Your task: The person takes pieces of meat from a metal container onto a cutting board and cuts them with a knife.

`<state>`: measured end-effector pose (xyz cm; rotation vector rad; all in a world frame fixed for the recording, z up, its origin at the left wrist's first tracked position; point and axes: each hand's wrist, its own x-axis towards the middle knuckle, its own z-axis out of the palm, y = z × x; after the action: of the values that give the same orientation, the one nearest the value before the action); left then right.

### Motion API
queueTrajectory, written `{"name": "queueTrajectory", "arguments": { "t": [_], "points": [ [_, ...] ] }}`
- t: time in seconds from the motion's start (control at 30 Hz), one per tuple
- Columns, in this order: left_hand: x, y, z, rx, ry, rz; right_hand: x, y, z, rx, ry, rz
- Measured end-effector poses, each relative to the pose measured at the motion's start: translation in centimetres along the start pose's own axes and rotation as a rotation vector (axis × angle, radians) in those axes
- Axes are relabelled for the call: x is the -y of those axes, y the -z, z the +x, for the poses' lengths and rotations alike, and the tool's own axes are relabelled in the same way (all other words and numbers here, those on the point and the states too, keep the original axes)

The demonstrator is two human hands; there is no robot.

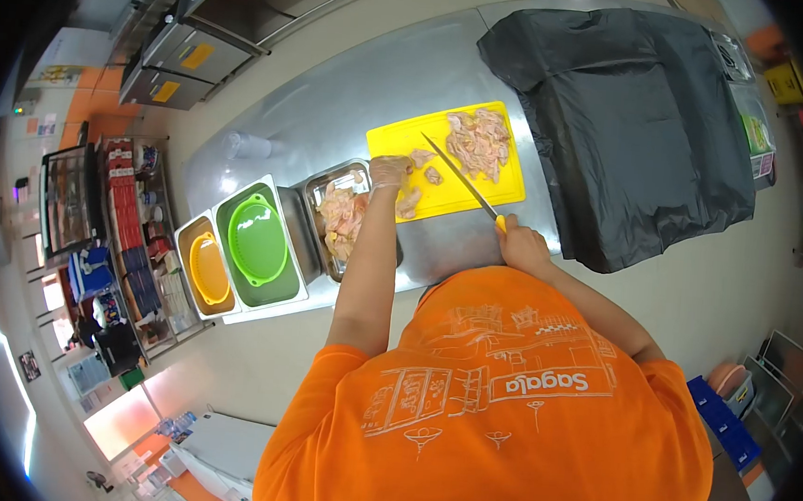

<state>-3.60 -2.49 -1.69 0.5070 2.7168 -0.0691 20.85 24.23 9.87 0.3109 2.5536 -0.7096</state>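
Note:
My right hand (pixel 523 247) is closed around the yellow handle of a knife (pixel 462 178). Its long blade points up and left across a yellow cutting board (pixel 442 204). My left hand (pixel 388 170), in a clear glove, is at the board's left edge, fingers curled against a small piece of raw chicken (pixel 420 158). Loose bits of chicken (pixel 433 175) lie between that hand and the blade. A heap of cut chicken (pixel 479 144) covers the board's upper right. Left of my forearm, a metal tray (pixel 316 189) holds more raw chicken (pixel 342 214), partly hidden by the arm.
Further left are two metal pans, one with a green colander (pixel 258 240), the other with a yellow colander (pixel 209 268). A clear container (pixel 249 145) stands behind them on the steel table (pixel 336 120). Black plastic sheeting (pixel 629 127) covers the right side.

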Motion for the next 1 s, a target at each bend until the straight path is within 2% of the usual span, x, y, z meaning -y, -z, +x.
{"name": "queueTrajectory", "arguments": {
  "t": [0.03,0.17,0.23,0.33,0.53,0.63,0.73,0.87,1.0],
  "points": [
    [0.2,-0.1,0.0,-0.007,-0.017,0.031,0.3,0.3,0.0,0.014,0.025,0.006],
    [-1.0,0.2,0.2,-0.051,0.182,-0.349,0.5,-0.1,1.0,0.052,0.079,0.000],
    [-3.8,3.0,-1.3,-0.119,0.280,-0.525,0.2,-0.8,1.5,0.015,0.091,-0.008],
    [-6.2,5.6,-2.4,-0.152,0.489,-0.577,-0.1,-1.5,1.8,-0.034,0.073,-0.017],
    [-3.8,3.0,-0.8,-0.123,0.382,-0.501,-0.2,-0.7,1.3,-0.048,0.023,-0.078],
    [-3.1,2.9,0.0,0.024,0.253,-0.298,-0.4,-0.5,1.0,-0.059,-0.007,-0.083],
    [-0.1,0.7,0.2,0.023,0.113,-0.297,-0.8,-0.8,0.9,-0.062,-0.019,-0.075],
    [1.8,-2.7,0.6,-0.035,0.033,-0.421,-0.5,-0.7,0.8,-0.067,-0.009,-0.059],
    [0.7,-1.3,-0.7,-0.077,0.073,-0.659,-0.4,-0.6,1.4,-0.034,0.120,-0.010]
  ]
}}
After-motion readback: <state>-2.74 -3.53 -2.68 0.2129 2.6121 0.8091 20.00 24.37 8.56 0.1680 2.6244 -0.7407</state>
